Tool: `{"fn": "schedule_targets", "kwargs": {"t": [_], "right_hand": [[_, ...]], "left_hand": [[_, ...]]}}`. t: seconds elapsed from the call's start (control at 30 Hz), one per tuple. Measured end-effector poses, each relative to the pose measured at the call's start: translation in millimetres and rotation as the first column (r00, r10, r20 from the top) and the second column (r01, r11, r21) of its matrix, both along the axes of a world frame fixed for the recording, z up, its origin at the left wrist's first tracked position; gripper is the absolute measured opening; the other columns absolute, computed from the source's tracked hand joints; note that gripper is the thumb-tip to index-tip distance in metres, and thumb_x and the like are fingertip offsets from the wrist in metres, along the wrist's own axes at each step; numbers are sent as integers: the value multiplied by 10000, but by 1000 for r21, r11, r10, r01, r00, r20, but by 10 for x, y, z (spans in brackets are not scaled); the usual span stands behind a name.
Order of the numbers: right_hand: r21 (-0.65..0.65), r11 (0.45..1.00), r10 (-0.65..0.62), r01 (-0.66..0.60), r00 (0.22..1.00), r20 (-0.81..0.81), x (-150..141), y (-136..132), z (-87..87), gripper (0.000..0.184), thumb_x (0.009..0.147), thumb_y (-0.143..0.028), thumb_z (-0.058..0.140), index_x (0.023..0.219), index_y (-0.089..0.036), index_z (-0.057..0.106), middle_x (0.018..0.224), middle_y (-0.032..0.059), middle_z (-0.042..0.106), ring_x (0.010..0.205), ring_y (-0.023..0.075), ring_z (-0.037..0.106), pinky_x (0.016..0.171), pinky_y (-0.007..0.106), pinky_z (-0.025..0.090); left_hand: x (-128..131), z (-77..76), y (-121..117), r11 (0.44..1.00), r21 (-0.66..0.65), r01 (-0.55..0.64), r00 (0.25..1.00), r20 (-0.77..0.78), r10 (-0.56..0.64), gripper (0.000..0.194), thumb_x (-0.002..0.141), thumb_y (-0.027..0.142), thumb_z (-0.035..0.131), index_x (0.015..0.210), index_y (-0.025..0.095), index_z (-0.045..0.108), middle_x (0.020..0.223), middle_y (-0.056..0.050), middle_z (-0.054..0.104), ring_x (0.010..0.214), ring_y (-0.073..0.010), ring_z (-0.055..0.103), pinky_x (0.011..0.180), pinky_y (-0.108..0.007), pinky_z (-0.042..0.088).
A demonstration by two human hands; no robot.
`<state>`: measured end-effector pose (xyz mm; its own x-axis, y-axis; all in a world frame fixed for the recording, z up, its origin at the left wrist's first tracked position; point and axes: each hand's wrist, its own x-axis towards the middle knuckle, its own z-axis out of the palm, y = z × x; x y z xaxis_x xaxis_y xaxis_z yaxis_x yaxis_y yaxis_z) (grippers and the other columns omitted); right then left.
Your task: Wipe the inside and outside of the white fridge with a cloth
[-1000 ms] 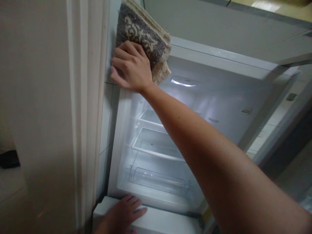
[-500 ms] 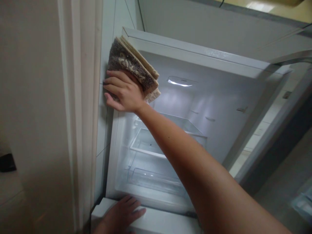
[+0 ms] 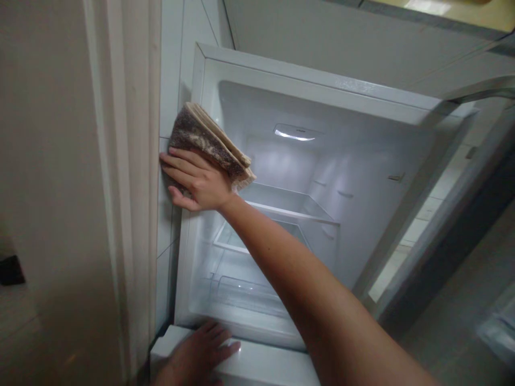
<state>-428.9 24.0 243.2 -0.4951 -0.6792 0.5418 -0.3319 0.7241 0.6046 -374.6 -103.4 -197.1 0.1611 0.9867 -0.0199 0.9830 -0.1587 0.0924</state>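
My right hand (image 3: 203,182) holds a folded brown and cream cloth (image 3: 203,140) against the left front edge of an open refrigerator (image 3: 314,83). Its fingers lie over the cloth, and the forearm crosses in front of the shelves. Lower down, my left hand (image 3: 201,348) rests with fingers apart on the top of the white lower door (image 3: 273,365), holding nothing. Part of the left hand is cut off by the bottom of the view.
Inside the refrigerator are glass shelves (image 3: 289,206), a clear drawer (image 3: 249,292) and a lit lamp (image 3: 296,133). The opened door (image 3: 446,220) stands at the right. A pale door frame (image 3: 132,187) and tiled wall (image 3: 171,80) run close along the left.
My right hand and the cloth have slid down along the left edge of the refrigerator, uncovering its upper left corner. The left hand stays in place. The view has shifted slightly.
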Motion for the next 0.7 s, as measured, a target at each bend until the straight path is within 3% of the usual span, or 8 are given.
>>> {"fn": "schedule_targets", "kwargs": {"t": [0.17,0.37,0.7], "right_hand": [[14,999,38,-38,999,-4,58,-3,-287,542,1152,-315,415,1570,-4,561,1732,215,442,1711,271,235,1427,475,236],[81,996,-37,36,999,12,217,-24,-591,618,1148,-343,463,1643,26,478,1763,207,389,1722,256,195,1447,418,158],[128,992,-6,-15,987,160,223,-11,-1231,640,1145,-378,518,1616,55,512,1739,236,414,1714,272,226,1436,405,219]], "left_hand": [[-20,-74,6,999,43,-4,999,36,3,1064,805,479,919,1720,418,380,1648,-110,600,1469,-452,581,1276,-679,407],[58,63,3,999,-17,-48,999,17,48,1054,787,429,930,1711,383,427,1660,-152,589,1504,-474,560,1281,-699,395],[86,82,2,1000,-7,-25,1000,-19,25,1095,772,402,964,1721,346,421,1664,-160,593,1490,-453,583,1282,-684,416]]}}
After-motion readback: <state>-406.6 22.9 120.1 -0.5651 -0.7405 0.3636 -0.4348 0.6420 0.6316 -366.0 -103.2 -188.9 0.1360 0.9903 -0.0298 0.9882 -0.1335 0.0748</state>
